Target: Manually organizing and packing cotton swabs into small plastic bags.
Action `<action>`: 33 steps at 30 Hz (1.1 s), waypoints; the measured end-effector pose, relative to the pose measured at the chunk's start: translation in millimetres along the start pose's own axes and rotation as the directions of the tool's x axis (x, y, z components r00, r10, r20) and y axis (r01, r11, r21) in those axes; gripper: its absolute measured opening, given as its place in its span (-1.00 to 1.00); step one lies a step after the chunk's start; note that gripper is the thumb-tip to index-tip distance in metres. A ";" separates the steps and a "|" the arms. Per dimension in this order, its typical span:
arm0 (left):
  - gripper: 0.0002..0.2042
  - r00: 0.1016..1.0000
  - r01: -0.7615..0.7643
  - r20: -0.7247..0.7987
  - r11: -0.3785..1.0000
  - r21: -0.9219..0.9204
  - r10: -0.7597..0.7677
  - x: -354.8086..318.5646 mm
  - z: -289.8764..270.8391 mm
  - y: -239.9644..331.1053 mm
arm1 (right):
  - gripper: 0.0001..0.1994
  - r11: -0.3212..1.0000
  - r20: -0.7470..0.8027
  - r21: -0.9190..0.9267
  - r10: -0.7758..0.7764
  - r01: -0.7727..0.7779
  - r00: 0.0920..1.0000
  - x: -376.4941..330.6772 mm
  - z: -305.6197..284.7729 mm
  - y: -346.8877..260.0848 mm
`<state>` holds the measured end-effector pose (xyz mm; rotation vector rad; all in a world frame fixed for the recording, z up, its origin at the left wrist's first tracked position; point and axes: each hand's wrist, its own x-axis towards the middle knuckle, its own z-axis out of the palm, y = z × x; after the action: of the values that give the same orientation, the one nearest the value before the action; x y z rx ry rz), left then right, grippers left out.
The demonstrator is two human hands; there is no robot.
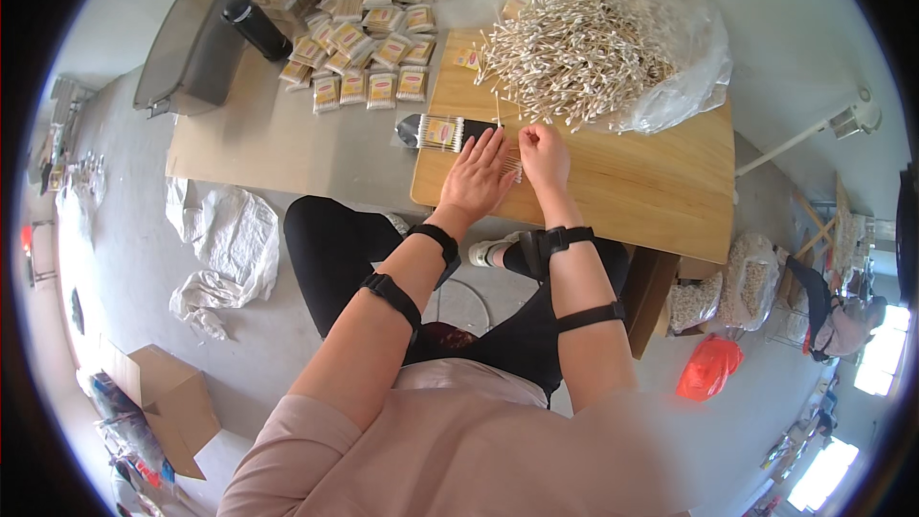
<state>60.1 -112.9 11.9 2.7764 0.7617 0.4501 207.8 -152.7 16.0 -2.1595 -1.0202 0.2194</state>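
We see the left hand (476,175) spread flat, fingers open, on the wooden table (641,182), touching a small row of cotton swabs (514,165). The right hand (544,155) curls half-closed, pinching those swabs, with the big loose pile (570,53) just beyond.

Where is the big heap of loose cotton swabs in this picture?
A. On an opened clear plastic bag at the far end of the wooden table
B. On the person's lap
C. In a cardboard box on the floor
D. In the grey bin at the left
A: the heap of cotton swabs lies on the clear plastic bag spread over the wooden table, beyond both hands.
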 end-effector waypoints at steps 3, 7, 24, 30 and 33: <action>-0.47 0.998 0.015 -0.059 1.000 0.000 -0.015 -4.0 3.1 -7.4 | -0.81 0.990 0.138 -0.127 0.084 -0.067 0.987 16.2 -0.8 -43.7; -0.50 1.000 0.005 -0.030 1.000 0.024 -0.004 -1.8 0.9 -1.1 | -0.81 0.931 0.178 -0.364 0.065 0.005 0.982 30.1 12.0 -51.2; -0.46 1.000 0.004 -0.025 1.000 -0.026 -0.004 -1.4 -2.1 -2.3 | -0.91 0.980 0.251 0.020 -0.198 0.200 0.947 1.0 -26.3 3.2; -0.46 1.000 -0.004 -0.025 1.000 -0.014 0.003 -2.2 2.7 -2.1 | -0.90 0.957 0.108 -0.110 -0.257 0.268 0.960 17.7 -4.0 -17.3; -0.45 1.000 0.010 -0.026 1.000 -0.024 -0.011 -2.5 4.6 -3.7 | -0.93 0.959 0.157 -0.181 -0.190 0.217 0.969 18.9 -1.3 -18.2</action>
<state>57.9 -111.7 5.9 2.7480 0.7711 0.4911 210.1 -131.9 32.0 -2.2179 -1.3874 0.1783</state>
